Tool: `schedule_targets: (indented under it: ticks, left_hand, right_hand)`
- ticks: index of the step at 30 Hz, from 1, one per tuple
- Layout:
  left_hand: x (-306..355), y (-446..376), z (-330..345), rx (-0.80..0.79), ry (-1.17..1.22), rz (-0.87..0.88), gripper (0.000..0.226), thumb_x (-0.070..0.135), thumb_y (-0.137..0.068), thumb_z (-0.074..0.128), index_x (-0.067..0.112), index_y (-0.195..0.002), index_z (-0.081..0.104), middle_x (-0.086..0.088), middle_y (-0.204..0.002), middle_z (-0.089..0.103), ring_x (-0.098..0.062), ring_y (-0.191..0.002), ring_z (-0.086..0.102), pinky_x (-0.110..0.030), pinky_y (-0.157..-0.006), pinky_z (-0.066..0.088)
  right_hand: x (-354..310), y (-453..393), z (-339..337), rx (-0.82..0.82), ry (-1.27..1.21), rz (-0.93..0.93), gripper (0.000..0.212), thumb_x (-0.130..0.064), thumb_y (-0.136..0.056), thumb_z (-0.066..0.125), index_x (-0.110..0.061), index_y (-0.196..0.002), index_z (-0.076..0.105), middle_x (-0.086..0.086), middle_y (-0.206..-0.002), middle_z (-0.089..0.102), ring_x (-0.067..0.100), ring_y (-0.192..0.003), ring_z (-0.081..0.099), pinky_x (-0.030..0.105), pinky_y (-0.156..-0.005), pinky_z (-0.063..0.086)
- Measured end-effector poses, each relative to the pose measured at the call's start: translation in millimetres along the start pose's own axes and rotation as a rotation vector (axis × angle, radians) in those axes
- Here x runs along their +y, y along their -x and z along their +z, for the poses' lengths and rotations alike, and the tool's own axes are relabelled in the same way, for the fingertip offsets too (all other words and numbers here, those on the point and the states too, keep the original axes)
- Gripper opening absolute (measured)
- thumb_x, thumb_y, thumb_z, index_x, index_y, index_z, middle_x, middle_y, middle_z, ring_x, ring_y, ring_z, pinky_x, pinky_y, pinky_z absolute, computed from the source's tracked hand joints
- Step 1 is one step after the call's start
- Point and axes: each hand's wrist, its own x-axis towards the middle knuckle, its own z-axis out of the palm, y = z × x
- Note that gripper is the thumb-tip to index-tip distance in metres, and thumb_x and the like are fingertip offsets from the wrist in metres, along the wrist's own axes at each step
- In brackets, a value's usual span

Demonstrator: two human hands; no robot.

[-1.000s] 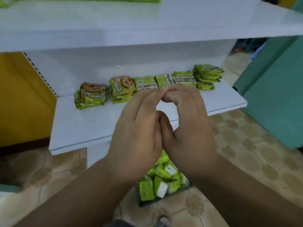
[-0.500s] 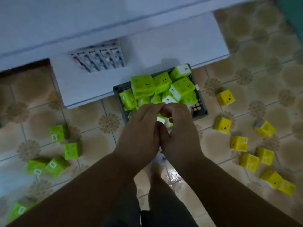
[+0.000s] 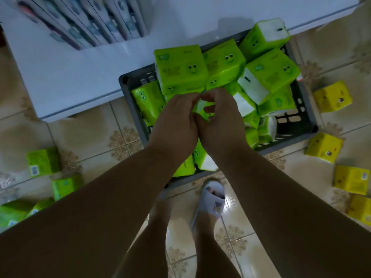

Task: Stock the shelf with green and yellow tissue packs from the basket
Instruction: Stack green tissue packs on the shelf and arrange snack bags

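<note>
Over the basket (image 3: 128, 81), both hands have dropped closer, fingers (image 3: 188, 101) curled together, grasp unclear.

Premises appear to be a small retail shop. A white display shelf (image 3: 76, 77) carries a row of boxed goods (image 3: 84, 21), while identical green packs (image 3: 180, 71) fill a grey basket (image 3: 307, 121), and yellow packs (image 3: 332, 97) lie loose on the patterned tile floor (image 3: 90, 133).
</note>
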Motion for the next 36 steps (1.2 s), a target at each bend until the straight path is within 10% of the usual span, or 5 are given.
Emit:
schedule_targets:
  ticks: [5, 11, 17, 20, 36]
  left_hand:
    - [-28, -32, 4, 0.18, -0.039, -0.044, 0.041, 0.006, -0.086, 0.061, 0.009, -0.127, 0.058, -0.013, -0.129, 0.051, -0.023, -0.121, 0.047, -0.009, -0.095, 0.028]
    - [-44, -60, 5, 0.237, 0.071, -0.311, 0.071, 0.021, -0.08, 0.069, 0.017, -0.145, 0.039, -0.007, -0.143, 0.042, -0.024, -0.133, 0.039, -0.042, -0.11, 0.037]
    - [-13, -36, -31, 0.155, 0.25, -0.352, 0.046, 0.019, -0.08, 0.064, 0.027, -0.124, 0.055, -0.003, -0.113, 0.063, -0.022, -0.1, 0.063, -0.038, -0.079, 0.055]
    - [29, 5, -72, 0.23, 0.156, -0.38, 0.065, 0.026, -0.083, 0.065, 0.024, -0.144, 0.042, -0.004, -0.137, 0.048, -0.019, -0.119, 0.051, -0.026, -0.087, 0.04]
    - [344, 244, -342, 0.774, 0.119, 0.159, 0.057, 0.025, -0.09, 0.066, 0.019, -0.143, 0.046, 0.004, -0.111, 0.044, 0.014, -0.092, 0.047, 0.001, -0.08, 0.036]
  right_hand:
    - [20, -39, 23, 0.038, -0.007, 0.025, 0.054, -0.021, -0.076, 0.077, -0.019, -0.124, 0.051, 0.001, -0.125, 0.049, 0.02, -0.109, 0.056, 0.037, -0.087, 0.049]
    - [23, -78, 30, -0.034, 0.101, 0.008, 0.089, -0.031, -0.078, 0.079, -0.01, -0.151, 0.031, 0.009, -0.147, 0.045, 0.026, -0.137, 0.041, 0.04, -0.111, 0.035]
    - [-15, -41, 10, -0.01, 0.044, 0.03, 0.075, -0.032, -0.077, 0.078, -0.02, -0.142, 0.042, 0.008, -0.13, 0.049, 0.022, -0.12, 0.05, 0.025, -0.092, 0.04]
    - [-59, 13, -30, 0.052, 0.001, -0.042, 0.065, -0.027, -0.078, 0.079, -0.018, -0.135, 0.05, 0.008, -0.121, 0.048, 0.009, -0.104, 0.046, 0.008, -0.071, 0.031]
    - [-401, 217, -306, 0.315, -0.103, -0.641, 0.048, -0.025, -0.085, 0.073, -0.016, -0.13, 0.057, 0.01, -0.13, 0.044, 0.013, -0.122, 0.043, 0.014, -0.099, 0.034]
